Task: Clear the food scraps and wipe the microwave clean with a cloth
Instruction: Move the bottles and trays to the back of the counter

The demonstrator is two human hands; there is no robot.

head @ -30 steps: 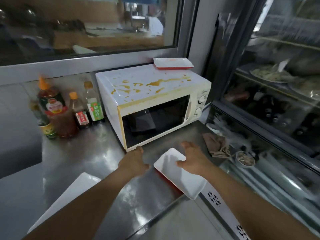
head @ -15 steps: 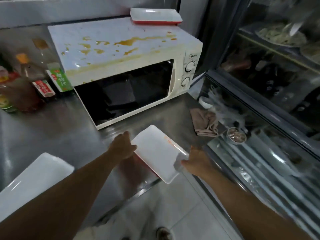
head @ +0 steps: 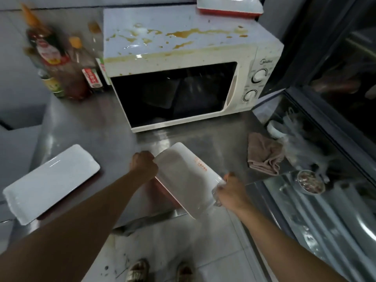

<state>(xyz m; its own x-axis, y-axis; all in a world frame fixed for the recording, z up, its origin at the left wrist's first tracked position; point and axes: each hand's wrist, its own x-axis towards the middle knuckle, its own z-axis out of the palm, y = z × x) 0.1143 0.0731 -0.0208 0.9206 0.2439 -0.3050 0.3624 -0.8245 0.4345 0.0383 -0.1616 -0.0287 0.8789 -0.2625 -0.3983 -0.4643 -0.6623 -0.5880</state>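
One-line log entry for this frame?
stage: pre-wipe | left hand: grips tray | right hand: grips tray | cloth: untouched | microwave: stained

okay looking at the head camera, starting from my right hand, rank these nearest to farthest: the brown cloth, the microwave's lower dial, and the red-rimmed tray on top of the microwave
From the right hand:
1. Brown cloth, crumpled on the counter just beyond and to the right.
2. Lower dial, on the microwave's right front panel.
3. Red-rimmed tray, at the back right of the microwave top.

Commercial kitchen: stainless steel counter (head: 85, 127), sauce bottles (head: 50, 55) upper left, stained microwave (head: 183, 58) top centre, glass-fronted display fridge (head: 325, 139) with food at right.
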